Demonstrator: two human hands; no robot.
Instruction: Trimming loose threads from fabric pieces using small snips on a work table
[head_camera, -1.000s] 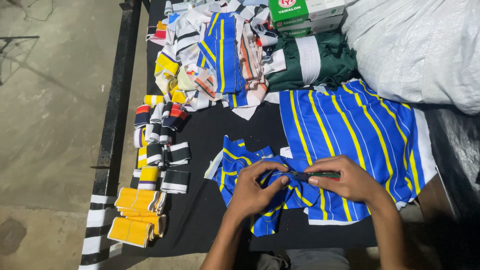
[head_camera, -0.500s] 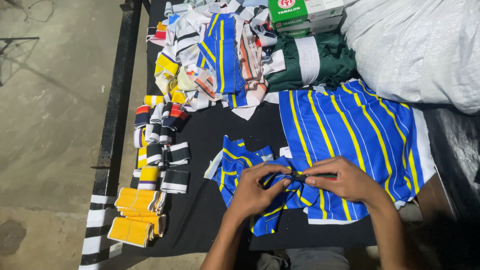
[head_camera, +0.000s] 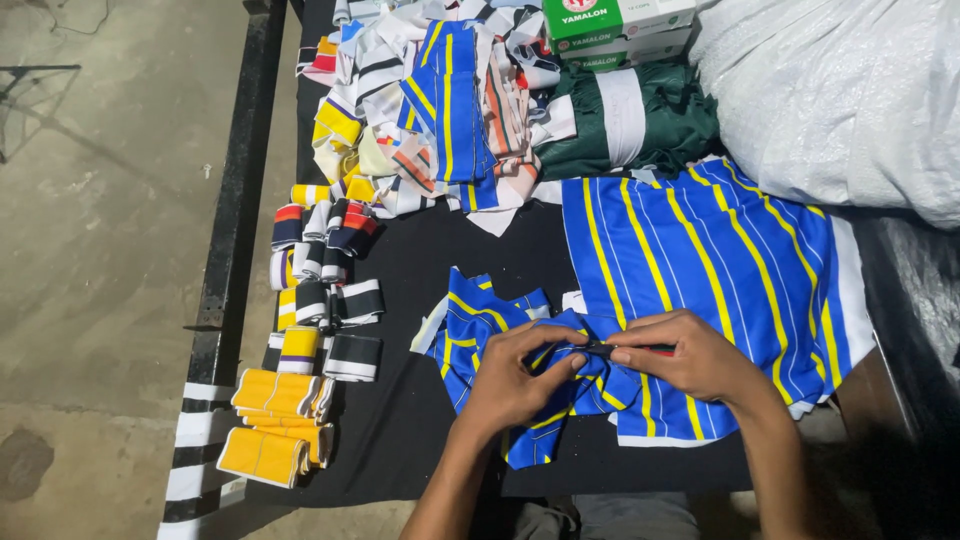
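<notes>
We see our left hand (head_camera: 515, 375) pinching a fold of the blue and yellow striped fabric piece (head_camera: 480, 325) near the front edge of the black table (head_camera: 410, 440), while our right hand (head_camera: 690, 355) grips a thin dark tool (head_camera: 625, 349) against the same fold; a larger striped panel (head_camera: 720, 260) lies just beside, folded cuff bands (head_camera: 300, 350) well left

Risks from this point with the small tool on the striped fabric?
1. The right hand holds a thin dark tool whose tip points at the left hand; its fingertips could get nicked.
2. The blue-and-yellow striped piece is bunched, so the tool may catch a layer underneath.
3. It overlaps the larger striped panel, which could snag too.
</notes>
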